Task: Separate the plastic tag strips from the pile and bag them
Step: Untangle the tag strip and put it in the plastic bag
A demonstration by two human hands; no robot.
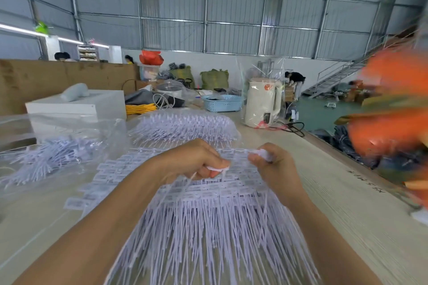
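Spread across the lower middle of the frame, nearest the lens: a pile of tag strips (208,227), white and thin, tails fanning toward the bottom edge, flat label ends stacked in rows toward the centre, all resting on the pale desk (335,203). Above the pile, at centre, two bare forearms reaching in from the bottom corners. Left hand (194,159) with fingers curled, pinching a white strip end between thumb and forefinger at its right side. Right hand (271,164) just beside it, fingers likewise clenched around a small white bunch of strip ends at its top. Hands near each other, not touching.

At middle left, a clear plastic bag (58,146) lying open on the desk, with loose strips inside. Behind the hands, upper centre, a second heap of strips (185,125) under clear film. Farther back, a blue basket (222,103), a white kettle (262,104) wrapped in plastic, a coil of yellow cord (139,109) and a white box (76,105). At the right edge, a blurred orange shape (393,104), too smeared to identify.
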